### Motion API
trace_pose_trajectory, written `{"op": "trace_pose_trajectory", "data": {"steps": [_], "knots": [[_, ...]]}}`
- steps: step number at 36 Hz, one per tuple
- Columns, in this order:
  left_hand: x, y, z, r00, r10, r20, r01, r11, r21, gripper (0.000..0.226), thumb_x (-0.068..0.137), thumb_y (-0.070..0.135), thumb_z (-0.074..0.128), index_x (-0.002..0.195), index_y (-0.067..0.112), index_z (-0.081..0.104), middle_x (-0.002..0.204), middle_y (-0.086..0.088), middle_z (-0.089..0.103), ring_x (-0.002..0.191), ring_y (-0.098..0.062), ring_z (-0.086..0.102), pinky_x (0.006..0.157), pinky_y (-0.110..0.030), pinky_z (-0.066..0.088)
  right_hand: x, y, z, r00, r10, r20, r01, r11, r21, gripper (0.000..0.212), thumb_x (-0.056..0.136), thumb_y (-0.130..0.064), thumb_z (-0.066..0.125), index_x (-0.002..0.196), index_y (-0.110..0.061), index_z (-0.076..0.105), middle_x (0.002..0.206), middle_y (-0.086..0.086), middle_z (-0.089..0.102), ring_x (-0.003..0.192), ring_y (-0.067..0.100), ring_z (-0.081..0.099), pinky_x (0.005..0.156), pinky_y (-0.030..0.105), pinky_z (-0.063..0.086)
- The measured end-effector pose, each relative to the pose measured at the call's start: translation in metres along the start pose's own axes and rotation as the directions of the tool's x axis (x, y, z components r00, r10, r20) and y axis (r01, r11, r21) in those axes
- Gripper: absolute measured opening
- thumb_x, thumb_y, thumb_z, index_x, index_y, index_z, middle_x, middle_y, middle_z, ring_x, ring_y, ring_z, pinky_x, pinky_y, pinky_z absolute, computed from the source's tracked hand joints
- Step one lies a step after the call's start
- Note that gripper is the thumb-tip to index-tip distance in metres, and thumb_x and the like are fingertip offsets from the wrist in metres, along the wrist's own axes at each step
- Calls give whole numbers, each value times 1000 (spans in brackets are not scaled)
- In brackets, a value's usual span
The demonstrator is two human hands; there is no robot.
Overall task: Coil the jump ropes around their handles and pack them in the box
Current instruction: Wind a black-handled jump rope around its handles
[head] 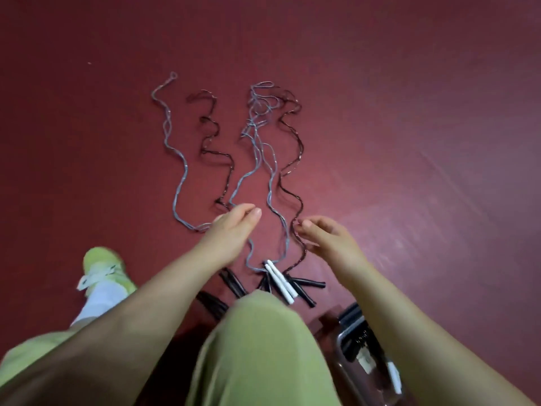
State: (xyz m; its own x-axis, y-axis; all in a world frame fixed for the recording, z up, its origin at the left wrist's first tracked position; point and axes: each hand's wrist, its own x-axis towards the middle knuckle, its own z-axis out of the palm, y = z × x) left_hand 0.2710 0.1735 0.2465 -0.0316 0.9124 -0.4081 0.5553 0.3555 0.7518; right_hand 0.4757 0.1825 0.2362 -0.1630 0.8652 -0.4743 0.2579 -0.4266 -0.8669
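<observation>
Both my arms are stretched out over the dark red floor, and neither hand has hold of anything. My left hand hangs with its fingers straight and relaxed, tips pointing toward one o'clock, above the spot where a grey rope curls back near the floor. My right hand hovers at three o'clock from the left, fingers loosely curled, tips just beside a dark rope (touching it or not, I cannot tell).

The jump ropes lie uncoiled, wavy strands running from the handles up toward twelve o'clock: grey ones and dark ones side by side, some tangled at the far end. The handles sit bunched between my hands and my knee: two white handles lying together, black handles fanned out on either side of them.

The box, clear-walled, is at five o'clock under my right forearm, with something dark and something white inside (too blurred to name). My green trouser knee fills six o'clock, my green shoe sits at eight.
</observation>
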Motion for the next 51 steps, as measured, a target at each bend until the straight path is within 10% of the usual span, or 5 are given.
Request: {"op": "trace_pose_trajectory", "data": {"steps": [12, 25, 38, 47, 51], "knots": [[-41, -173, -22, 938, -340, -62, 309, 905, -292, 36, 100, 38, 41, 130, 21, 52, 128, 5, 53, 123, -9, 44, 92, -16, 25, 73, 1, 137, 885, 178, 429, 7, 918, -397, 30, 96, -30, 56, 110, -4, 63, 99, 1, 66, 92, 13, 59, 81, 26, 46], [-40, -298, 46, 765, -639, 86, 561, 595, -575, 52, 99, 44, 38, 137, 10, 47, 137, -12, 54, 130, -22, 45, 107, -28, 27, 121, 179, 253, 903, 380, 200, -246, 840, -483, 23, 92, -28, 65, 97, -6, 69, 86, -3, 64, 80, 9, 58, 62, 3, 40], [-30, -347, 68, 585, -809, 46, 541, 347, -766, 27, 96, 42, 49, 78, 26, 62, 92, -1, 67, 100, -22, 61, 96, -36, 43, 151, 255, 313, 923, 363, 123, -71, 478, -876, 35, 81, -27, 66, 115, -20, 63, 111, 9, 68, 104, 31, 63, 81, 32, 47], [-35, -332, 53, 670, -712, 211, 568, 307, -764, 31, 94, 55, 44, 85, 31, 64, 97, 8, 66, 100, -10, 58, 102, -30, 37, 134, 219, 296, 822, 479, 308, -405, 872, -273, 16, 91, -6, 62, 76, -12, 61, 46, -11, 58, 40, -2, 51, 46, 15, 41], [-42, -323, 43, 697, -610, 376, 641, 297, -708, 63, 64, 76, 64, 99, 25, 71, 109, -2, 71, 100, -16, 66, 99, -38, 46, 115, 177, 284, 796, 439, 416, -472, 881, -26, 17, 92, -2, 58, 75, -7, 58, 62, 4, 61, 53, 10, 58, 57, 19, 52]]}}
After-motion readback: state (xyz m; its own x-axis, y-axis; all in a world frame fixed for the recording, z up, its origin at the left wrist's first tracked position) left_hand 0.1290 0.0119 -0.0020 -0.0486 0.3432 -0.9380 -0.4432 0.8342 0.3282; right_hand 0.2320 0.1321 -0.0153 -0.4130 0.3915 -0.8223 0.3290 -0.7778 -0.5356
